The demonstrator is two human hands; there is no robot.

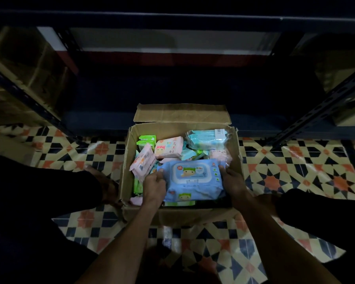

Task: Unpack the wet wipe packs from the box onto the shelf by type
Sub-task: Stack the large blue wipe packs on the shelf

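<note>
while you hold blue pack [194,181] at near side of box [237,158], left hand [154,186] and right hand [233,181] fingers curled round its ends; slick wrapper may slip, dropping pack among mixed types; shelf [172,117] far, dark.

Patterned floor tiles [285,160], side cartons [27,64]

stockroom: metal shelving [324,107], stored cartons [27,64]
</note>
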